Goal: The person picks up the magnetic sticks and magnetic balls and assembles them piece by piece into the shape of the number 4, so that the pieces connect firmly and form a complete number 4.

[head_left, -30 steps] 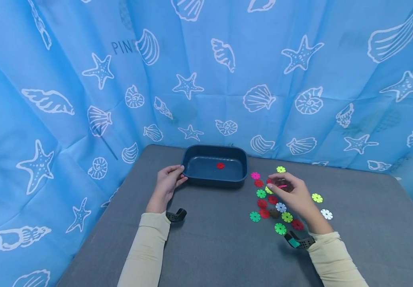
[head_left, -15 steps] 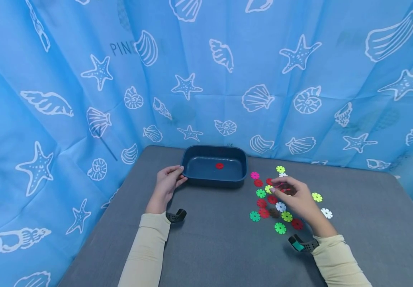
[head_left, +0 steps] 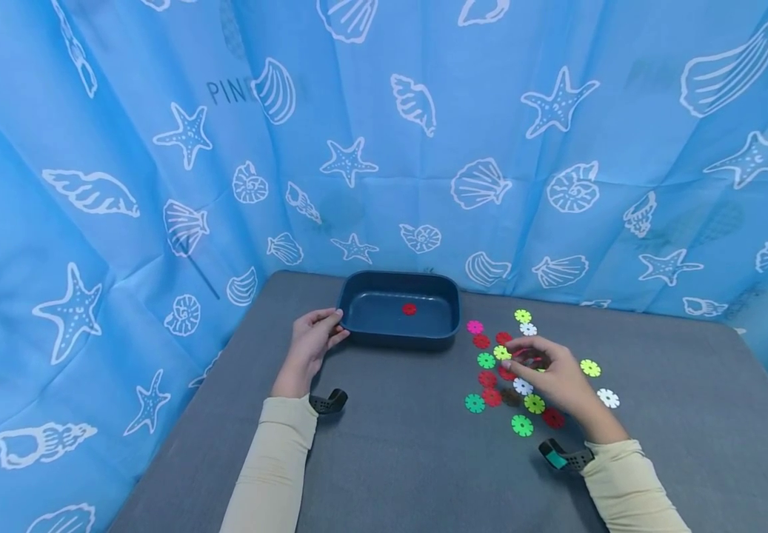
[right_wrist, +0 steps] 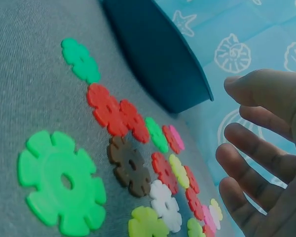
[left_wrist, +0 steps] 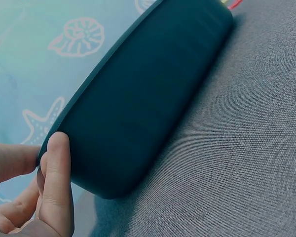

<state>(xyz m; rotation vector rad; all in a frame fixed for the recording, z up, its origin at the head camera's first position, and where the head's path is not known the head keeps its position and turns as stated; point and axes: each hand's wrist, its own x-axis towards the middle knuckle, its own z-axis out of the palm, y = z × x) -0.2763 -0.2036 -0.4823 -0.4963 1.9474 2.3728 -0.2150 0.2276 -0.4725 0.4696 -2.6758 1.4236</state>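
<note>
Left hand (head_left: 310,348) pinches the blue bin (head_left: 400,340); right hand (head_left: 550,368) hovers spread over the slotted discs (head_left: 492,397)

The blue bin sits upright near the far edge of the grey table (head_left: 390,459), at ten o'clock from the right hand. The left hand is at the bin's end between eight and nine o'clock, thumb and fingertips pinching the wall by the rim. Inside, a red disc (head_left: 409,309) lies flat, just off the middle toward three o'clock.

The right hand's fingers are bent and fanned apart, the thumb held away from them. Around it lie a lone yellow disc (head_left: 590,368) at three o'clock, a white disc (head_left: 609,398) at four, a dark red disc (head_left: 553,418) at six, a bright green disc (head_left: 522,426) at seven, a brown disc (head_left: 510,397) at eight and a pink disc (head_left: 475,326) at ten. Red and pink pieces show beneath the fingers, though the hand hides enough that their number is hard to tell.

Both arms wear cream sleeves (head_left: 269,466) and black wristbands (head_left: 327,401). Beyond the table, at twelve o'clock, hangs a blue curtain (head_left: 384,203) printed with white shells and starfish.
</note>
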